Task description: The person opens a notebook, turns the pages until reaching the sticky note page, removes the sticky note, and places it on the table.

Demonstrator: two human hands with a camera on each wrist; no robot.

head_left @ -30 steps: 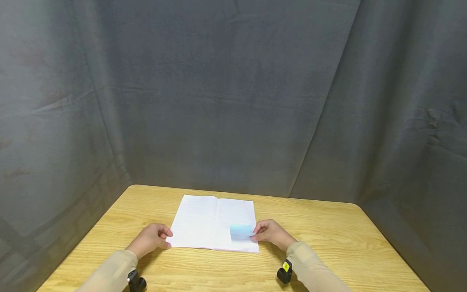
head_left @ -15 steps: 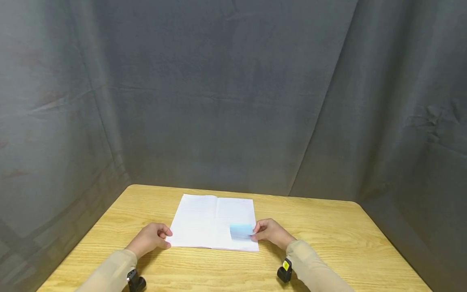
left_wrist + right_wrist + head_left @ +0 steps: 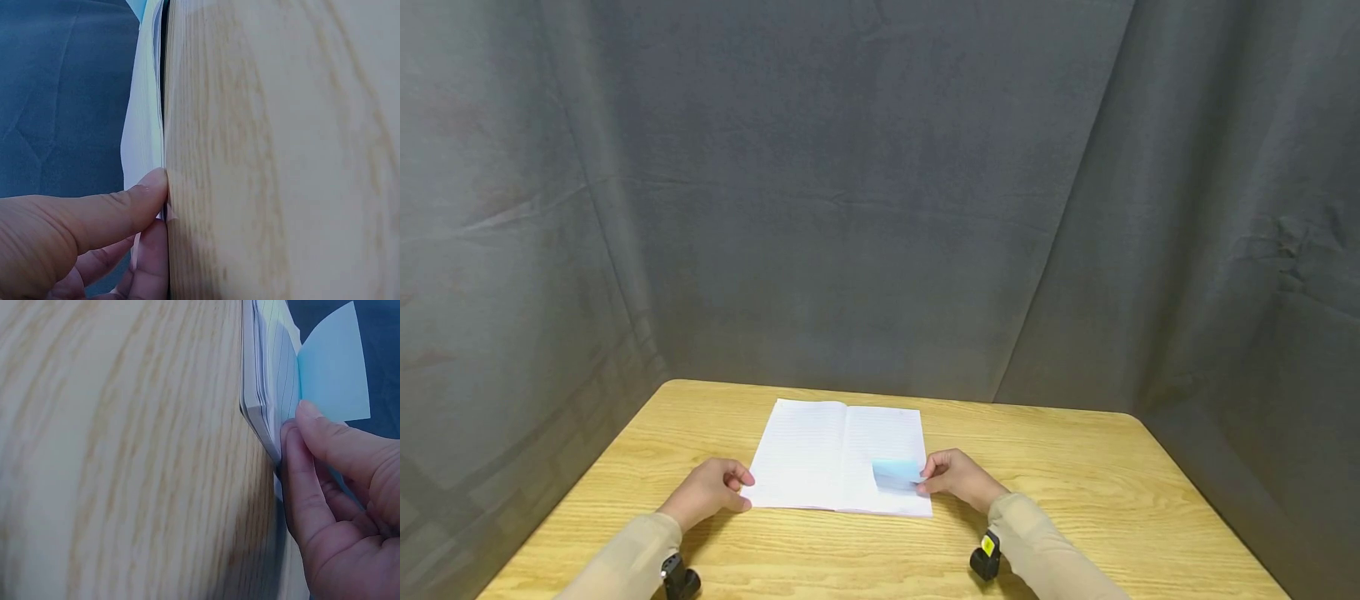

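Note:
An open lined notebook (image 3: pixel 805 454) lies on the table. On its right page, near the lower right, is a pale blue sticky note (image 3: pixel 893 472), which stands up from the paper in the right wrist view (image 3: pixel 334 369). My left hand (image 3: pixel 710 489) holds the notebook's lower left edge, its thumb and fingers pinching the pages in the left wrist view. At the notebook's right edge my right hand (image 3: pixel 957 481) pinches the sticky note's near right part between thumb and index finger. The thumb hides part of the note, so its exact hold there is partly covered.
The wooden table (image 3: pixel 1045 467) has rounded far corners and reaches out on both sides of the notebook. Dark grey cloth (image 3: pixel 850 208) hangs behind and along both sides. A small black camera (image 3: pixel 985 557) sits on the right wrist, another camera (image 3: pixel 681 577) on the left.
Both hands, the notebook and the sticky note keep almost the same place. The head view shifts very slightly.

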